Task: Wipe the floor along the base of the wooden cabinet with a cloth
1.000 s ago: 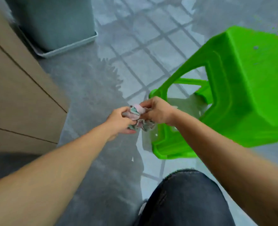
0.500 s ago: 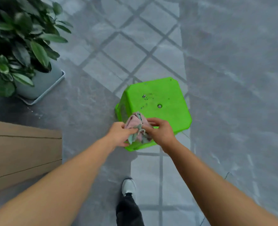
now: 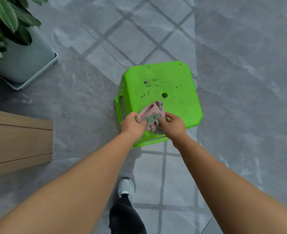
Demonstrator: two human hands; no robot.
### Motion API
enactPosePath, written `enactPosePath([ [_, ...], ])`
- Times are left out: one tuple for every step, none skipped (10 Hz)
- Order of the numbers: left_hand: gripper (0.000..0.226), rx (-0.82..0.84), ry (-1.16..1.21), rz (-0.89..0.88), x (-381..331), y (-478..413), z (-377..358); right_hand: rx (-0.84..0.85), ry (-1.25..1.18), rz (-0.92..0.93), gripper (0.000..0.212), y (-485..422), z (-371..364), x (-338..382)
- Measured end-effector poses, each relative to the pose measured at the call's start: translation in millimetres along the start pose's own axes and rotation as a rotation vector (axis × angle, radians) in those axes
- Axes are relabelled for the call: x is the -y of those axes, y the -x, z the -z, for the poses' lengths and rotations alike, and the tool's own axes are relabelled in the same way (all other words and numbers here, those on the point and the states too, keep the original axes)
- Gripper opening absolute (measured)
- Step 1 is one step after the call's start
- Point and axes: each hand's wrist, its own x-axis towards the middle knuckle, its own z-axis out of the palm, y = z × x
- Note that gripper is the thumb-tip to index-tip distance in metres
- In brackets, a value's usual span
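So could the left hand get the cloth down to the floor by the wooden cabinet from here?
Probably yes. The left hand grips the cloth over the green stool, and only bare floor lies between it and the wooden cabinet; the person would likely have to crouch.

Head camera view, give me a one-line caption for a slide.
Both hands, left hand and right hand, hold a crumpled pink-and-grey cloth above a bright green plastic stool, wooden cabinet at left.

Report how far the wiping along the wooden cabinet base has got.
Done: nothing that shows; no wiping marks are visible on the floor by the wooden cabinet. In hand: the left hand and right hand both grip the bunched cloth above the green stool, away from the cabinet. Left: bring the cloth down to the cabinet base and wipe along it.
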Motion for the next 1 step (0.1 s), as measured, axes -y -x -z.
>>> enactPosePath([
  [0.054,0.093,-0.063,0.04,-5.7,24.9,25.7,-0.092,0.071,-0.029,0.055,23.8,21.7,15.3],
])
